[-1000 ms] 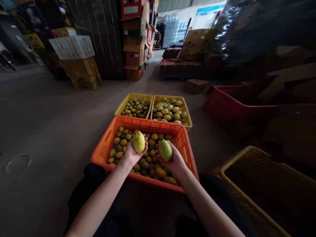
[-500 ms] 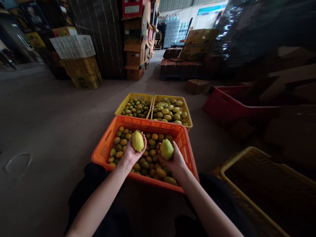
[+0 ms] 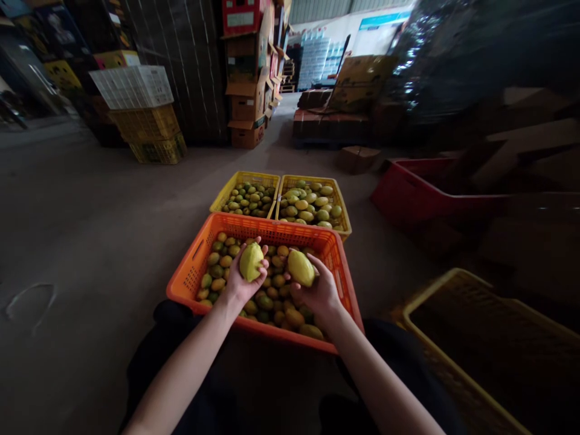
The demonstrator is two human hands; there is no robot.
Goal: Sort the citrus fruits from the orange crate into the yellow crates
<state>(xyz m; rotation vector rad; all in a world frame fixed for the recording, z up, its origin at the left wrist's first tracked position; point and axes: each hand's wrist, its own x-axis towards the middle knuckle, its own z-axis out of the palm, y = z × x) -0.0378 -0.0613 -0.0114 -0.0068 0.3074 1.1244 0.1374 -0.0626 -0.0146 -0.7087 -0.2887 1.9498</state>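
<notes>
Over the orange crate [image 3: 188, 284] I hold a lemon in each hand. My left hand [image 3: 240, 287], palm up, has its fingers curled round a yellow-green lemon [image 3: 251, 262]. A second lemon [image 3: 301, 268], more yellow on the side facing me, is in the grip of my right hand [image 3: 321, 293]. Below both hands, many green, yellow and orange-tinged lemons [image 3: 272, 303] fill the bottom of the crate; my hands and forearms cover part of them.
Two yellow crates, the left [image 3: 219, 194] with smaller greenish fruit and the right [image 3: 345, 211] with larger yellow ones, touch the orange crate's far side. A yellow crate [image 3: 435, 290] stands at my right, a red bin [image 3: 394, 196] beyond it. Stacked cartons [image 3: 244, 109] rise behind.
Both lemons have been turned in my fingers. The right one now lies tilted sideways and shows a yellower side. The hands stay over the orange crate.
</notes>
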